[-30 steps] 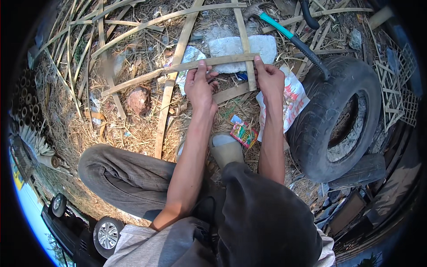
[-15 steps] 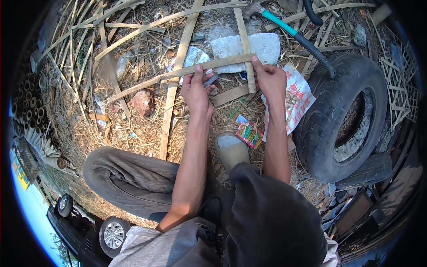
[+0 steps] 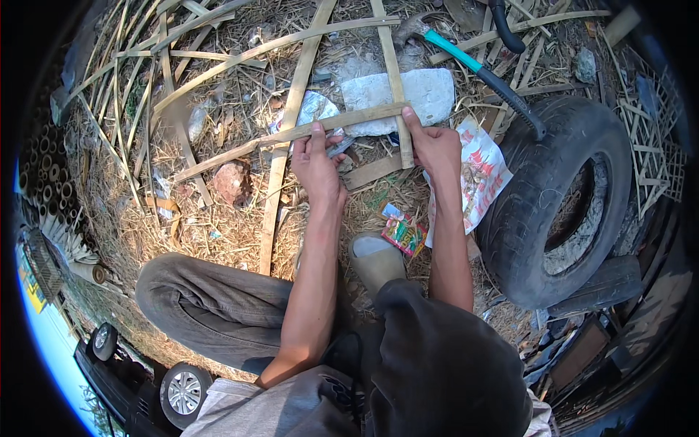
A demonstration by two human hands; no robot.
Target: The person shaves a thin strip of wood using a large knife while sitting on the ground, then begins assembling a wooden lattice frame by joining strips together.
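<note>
A flat bamboo strip (image 3: 357,119) lies crosswise over two longer upright slats, a left slat (image 3: 271,211) and a right slat (image 3: 392,65). My left hand (image 3: 318,166) pinches the crosswise strip near its crossing with the left slat, thumb on top and fingers partly beneath. At the strip's right end, my right hand (image 3: 437,151) grips it by the crossing with the right slat, thumb pressed along it. Behind the right slat sits a pale stone block (image 3: 429,95). A short bamboo piece (image 3: 373,172) lies below, touching the lower end of the right slat.
A hammer (image 3: 473,65) with a teal and black handle leans by an old tyre (image 3: 520,211) on the right. Printed plastic sacking (image 3: 477,178) and a colourful packet (image 3: 403,229) lie near my sandal (image 3: 375,258). Woven bamboo strips (image 3: 164,73) spread far left, beside a reddish stone (image 3: 232,182).
The whole scene has shifted slightly downward as my head moved. Both hands keep their hold on the strip, with little change in their grip.
</note>
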